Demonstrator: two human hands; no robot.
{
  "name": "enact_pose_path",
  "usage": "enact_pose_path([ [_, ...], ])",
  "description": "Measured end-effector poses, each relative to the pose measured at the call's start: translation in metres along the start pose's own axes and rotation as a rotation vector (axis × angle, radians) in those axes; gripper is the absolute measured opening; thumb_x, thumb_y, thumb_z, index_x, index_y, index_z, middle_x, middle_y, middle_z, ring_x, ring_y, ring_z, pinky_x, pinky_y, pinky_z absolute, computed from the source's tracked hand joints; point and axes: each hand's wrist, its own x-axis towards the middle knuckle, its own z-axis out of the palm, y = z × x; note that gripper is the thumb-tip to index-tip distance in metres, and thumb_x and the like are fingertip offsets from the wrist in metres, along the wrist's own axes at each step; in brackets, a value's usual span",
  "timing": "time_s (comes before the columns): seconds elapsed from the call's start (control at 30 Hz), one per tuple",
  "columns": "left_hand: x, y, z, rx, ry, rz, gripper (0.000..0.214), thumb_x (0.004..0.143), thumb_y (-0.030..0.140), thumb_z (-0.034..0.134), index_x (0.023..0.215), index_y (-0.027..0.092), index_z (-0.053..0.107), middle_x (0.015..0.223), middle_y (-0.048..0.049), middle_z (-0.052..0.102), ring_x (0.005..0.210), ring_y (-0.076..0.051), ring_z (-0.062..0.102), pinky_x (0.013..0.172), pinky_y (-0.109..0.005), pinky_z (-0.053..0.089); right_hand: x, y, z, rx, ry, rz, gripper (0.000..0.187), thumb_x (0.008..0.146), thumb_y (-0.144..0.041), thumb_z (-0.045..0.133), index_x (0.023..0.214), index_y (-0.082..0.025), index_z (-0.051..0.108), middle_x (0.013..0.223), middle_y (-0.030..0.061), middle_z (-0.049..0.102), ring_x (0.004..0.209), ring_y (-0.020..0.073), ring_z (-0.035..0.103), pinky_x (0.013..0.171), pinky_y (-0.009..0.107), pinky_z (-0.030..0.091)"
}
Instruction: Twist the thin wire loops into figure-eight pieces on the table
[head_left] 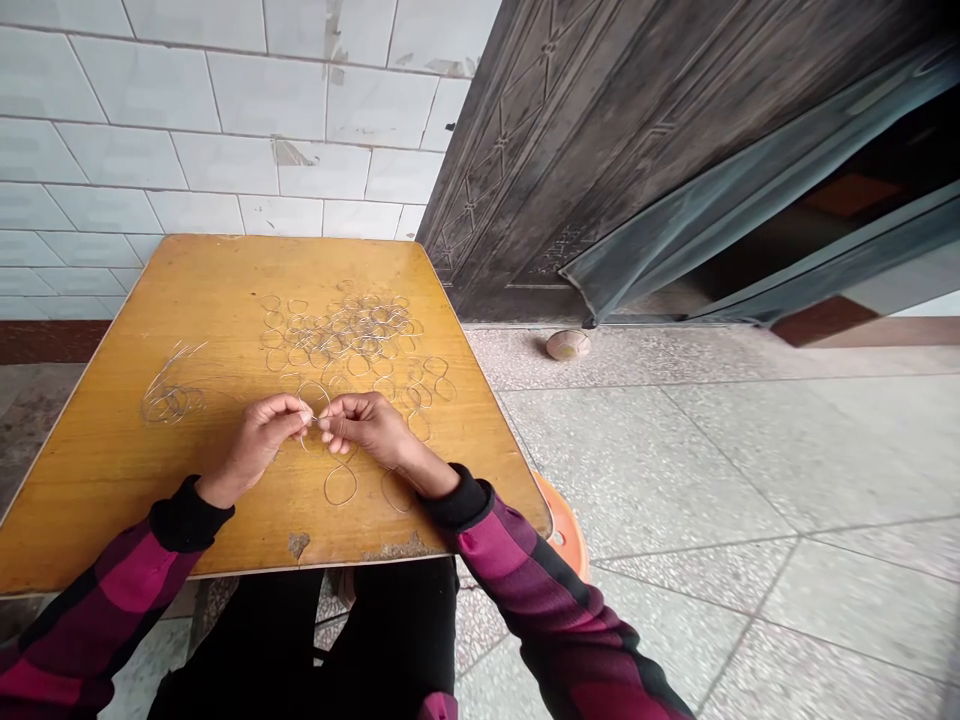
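Note:
Above the near half of the wooden table (217, 275), my left hand (264, 437) and my right hand (365, 424) meet almost fingertip to fingertip. Both pinch a thin wire (313, 384) that bends into a loop between them. Its ends are hidden by my fingers. Just below my hands lies a round wire ring (340, 486), with another partly under my right wrist. Beyond my hands spreads a pile of wire rings (360, 325), several linked or overlapping. To the left rests a loose bundle of wire (172, 403) with straight ends sticking up.
A white tiled wall (247, 95) stands behind the table, with a dark carved door (517, 150) and a grey-green curtain (675, 230) to the right. A roundish object (568, 345) lies on the floor. An orange stool (568, 525) shows under the table's right corner.

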Motion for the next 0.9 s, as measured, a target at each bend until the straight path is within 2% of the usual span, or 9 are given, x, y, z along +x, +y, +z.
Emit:
enact_pose_path([
  [0.17,-0.001,0.002,0.002,0.078,0.03,0.006,0.014,0.072,0.028,0.064,0.062,0.018,0.063,0.056,0.0016,0.055,0.058,-0.013,0.049,0.061,-0.027,0.04,0.0,0.002,0.001,-0.017,0.027,0.007,0.026,0.072,-0.038,0.074,0.075,-0.014,0.065,0.063,-0.001,0.066,0.049,0.0059,0.059,0.047,0.017,0.048],
  [0.37,0.0,0.004,0.001,-0.011,-0.045,-0.071,0.016,0.069,0.03,0.064,0.059,0.017,0.061,0.057,0.0006,0.055,0.058,-0.013,0.048,0.059,-0.027,0.039,0.0,0.002,0.001,-0.053,0.015,0.019,0.022,0.073,-0.034,0.071,0.074,-0.014,0.064,0.061,-0.0012,0.065,0.048,0.0059,0.058,0.045,0.016,0.046],
  [0.53,-0.001,0.006,0.002,0.137,-0.016,-0.021,0.02,0.072,0.031,0.061,0.059,0.017,0.059,0.056,0.0014,0.052,0.057,-0.012,0.046,0.058,-0.027,0.037,0.0,0.002,0.0,-0.093,0.018,0.028,0.02,0.075,-0.033,0.068,0.077,-0.013,0.065,0.063,-0.0007,0.065,0.049,0.006,0.059,0.047,0.018,0.048],
  [0.67,-0.003,0.007,0.004,0.194,-0.046,0.009,0.02,0.075,0.032,0.058,0.061,0.018,0.057,0.057,0.002,0.05,0.057,-0.012,0.044,0.057,-0.026,0.035,0.0,0.001,-0.001,-0.124,0.025,0.026,0.015,0.073,-0.028,0.067,0.074,-0.013,0.064,0.06,-0.002,0.062,0.047,0.006,0.057,0.045,0.016,0.046],
  [0.83,-0.003,0.011,0.001,0.14,-0.124,0.004,0.02,0.074,0.033,0.06,0.061,0.018,0.058,0.059,0.0011,0.053,0.059,-0.013,0.046,0.058,-0.026,0.037,-0.002,-0.003,-0.001,-0.098,-0.009,0.025,0.012,0.071,-0.025,0.064,0.071,-0.014,0.062,0.056,-0.0036,0.06,0.044,0.0049,0.054,0.042,0.015,0.041],
  [0.9,-0.002,0.011,-0.003,0.084,-0.136,0.005,0.019,0.074,0.034,0.062,0.066,0.017,0.062,0.062,-0.0001,0.056,0.061,-0.014,0.049,0.061,-0.027,0.04,-0.003,-0.003,0.0,-0.1,-0.023,0.019,0.012,0.072,-0.026,0.063,0.071,-0.014,0.062,0.056,-0.0035,0.06,0.044,0.0048,0.054,0.042,0.015,0.041],
])
